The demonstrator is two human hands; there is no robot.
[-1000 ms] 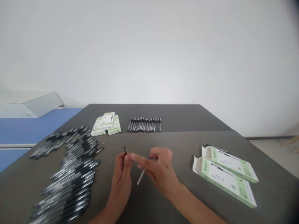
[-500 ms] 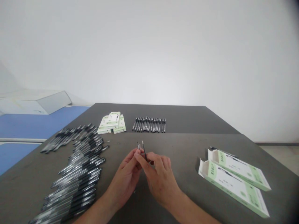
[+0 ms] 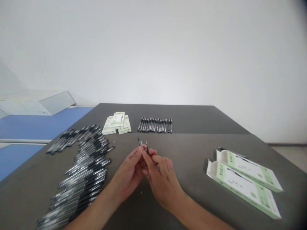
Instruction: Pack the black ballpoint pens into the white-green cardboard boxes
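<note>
In front of me my left hand (image 3: pixel 129 174) is closed, its thumb and fingers pinching a clear pen cap (image 3: pixel 140 143) with a dark clip that points up. Beside it, touching at the fingers, my right hand (image 3: pixel 165 182) grips a black pen (image 3: pixel 147 148) with its bare tip upward. My fingers hide most of the pen and part of the cap. Cap and pen stand side by side, slightly apart at the top. To the left of my left hand lies a large heap of black and clear pens (image 3: pixel 88 172).
A row of pens (image 3: pixel 155 125) lies farther back on the dark table (image 3: pixel 187 147). Small green and white boxes (image 3: pixel 116 123) are stacked left of it. At right lie two open pen boxes (image 3: pixel 244 188), with a pen (image 3: pixel 233 152) behind them. A white carton (image 3: pixel 48 102) rests on a blue surface.
The cap in my left hand now leans more to the left. My right fingers have shifted on the pen, and less of it shows. The view has moved slightly.
</note>
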